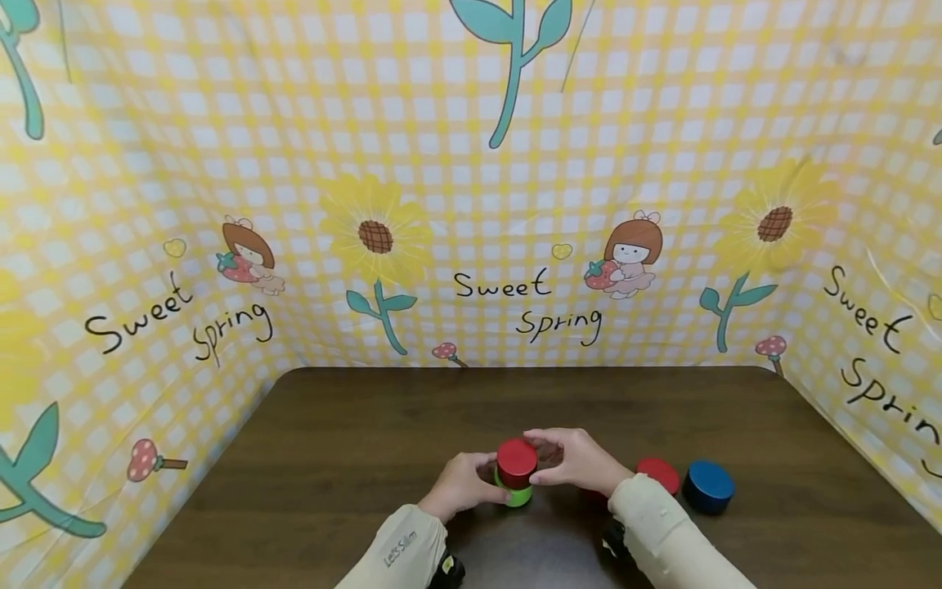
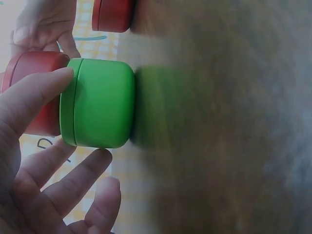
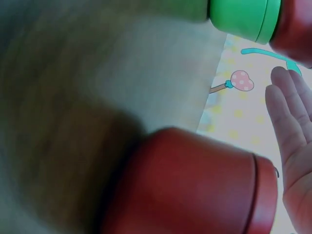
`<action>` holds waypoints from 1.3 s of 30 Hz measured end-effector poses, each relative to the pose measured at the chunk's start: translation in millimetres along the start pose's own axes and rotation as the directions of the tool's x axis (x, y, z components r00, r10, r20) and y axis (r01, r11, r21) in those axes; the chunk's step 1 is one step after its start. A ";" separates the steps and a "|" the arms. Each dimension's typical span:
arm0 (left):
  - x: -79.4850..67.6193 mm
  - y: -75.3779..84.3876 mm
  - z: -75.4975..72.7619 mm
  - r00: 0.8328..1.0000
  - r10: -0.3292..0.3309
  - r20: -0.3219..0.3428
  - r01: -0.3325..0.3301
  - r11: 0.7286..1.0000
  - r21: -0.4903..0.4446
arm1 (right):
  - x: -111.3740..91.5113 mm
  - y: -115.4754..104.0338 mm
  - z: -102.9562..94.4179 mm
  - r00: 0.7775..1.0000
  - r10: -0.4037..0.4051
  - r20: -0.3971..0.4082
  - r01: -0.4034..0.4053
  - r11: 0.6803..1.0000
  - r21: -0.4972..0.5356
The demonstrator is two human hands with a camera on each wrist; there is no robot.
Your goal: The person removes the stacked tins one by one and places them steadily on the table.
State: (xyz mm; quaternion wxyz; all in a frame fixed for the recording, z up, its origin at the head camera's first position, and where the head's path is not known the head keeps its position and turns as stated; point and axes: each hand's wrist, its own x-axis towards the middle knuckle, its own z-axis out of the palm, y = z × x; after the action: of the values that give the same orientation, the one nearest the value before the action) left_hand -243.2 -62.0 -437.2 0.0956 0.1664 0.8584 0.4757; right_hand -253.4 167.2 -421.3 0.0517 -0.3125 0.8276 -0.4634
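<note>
A round red lidded tin point(image 1: 517, 460) is stacked on a green lidded tin point(image 1: 519, 496) near the table's front middle. My left hand point(image 1: 465, 484) holds the stack from the left. In the left wrist view its thumb lies across the red tin onto the green lid point(image 2: 68, 112), with fingertips point(image 2: 103, 157) at the green tin's opposite side. At the right of the red tin is my right hand point(image 1: 577, 460), thumb and index spread around its edge. The right wrist view shows this hand's fingers point(image 3: 287, 112) extended, a gap between them and the stack.
Close under my right wrist stands a second red tin point(image 3: 185, 185), mostly hidden from the head view. Farther right are another red tin point(image 1: 658, 472) and a blue tin point(image 1: 709, 487). Yellow checked cloth point(image 1: 471, 204) encloses the dark wooden table point(image 1: 353, 425) at the back and sides.
</note>
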 end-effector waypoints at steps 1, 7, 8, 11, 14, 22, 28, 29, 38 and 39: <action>0.0 0.2 0.5 1.000 0.001 0.000 -0.001 1.000 -0.002 | 0.2 0.8 1.5 1.000 -0.001 -0.007 0.001 1.000 0.006; 0.6 0.3 2.7 1.000 0.011 0.009 -0.011 1.000 -0.007 | 1.8 1.8 8.5 1.000 -0.003 -0.027 0.004 1.000 0.008; 1.1 0.3 3.0 1.000 0.011 0.012 -0.011 1.000 -0.008 | 2.1 0.9 8.7 1.000 0.001 -0.027 -0.001 1.000 0.005; 2.7 0.5 3.3 1.000 0.013 0.015 -0.013 1.000 -0.003 | 4.4 -1.5 9.1 1.000 0.011 -0.021 -0.011 1.000 -0.013; 4.3 1.1 3.4 1.000 0.017 0.012 -0.017 1.000 0.011 | 6.9 -4.6 9.7 0.999 0.030 -0.017 -0.030 0.999 -0.039; 5.8 2.7 3.0 0.999 0.026 0.034 -0.026 1.000 0.015 | 14.2 -18.5 9.1 0.998 0.063 0.011 -0.061 0.991 -0.117; 5.7 3.5 2.9 0.998 0.020 0.052 -0.021 1.000 0.013 | 15.4 -20.4 8.6 0.996 0.080 0.026 -0.076 0.989 -0.128; 5.7 3.5 2.8 0.998 0.024 0.053 -0.025 1.000 0.014 | 15.5 -20.5 8.7 0.997 0.078 0.027 -0.074 0.989 -0.130; 5.0 4.4 1.4 0.999 0.020 0.050 -0.021 1.000 0.021 | 18.2 -23.5 11.0 0.997 0.068 0.025 -0.062 0.979 -0.194; 4.9 4.3 1.5 0.999 0.018 0.050 -0.019 1.000 0.021 | 18.4 -24.2 11.2 0.997 0.074 0.023 -0.068 0.977 -0.201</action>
State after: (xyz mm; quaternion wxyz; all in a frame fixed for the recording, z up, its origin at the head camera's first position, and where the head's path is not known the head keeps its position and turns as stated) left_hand -246.3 -56.9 -434.4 0.1106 0.1873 0.8593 0.4629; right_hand -252.6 139.5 -404.5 0.0491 -0.2934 0.8797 -0.3710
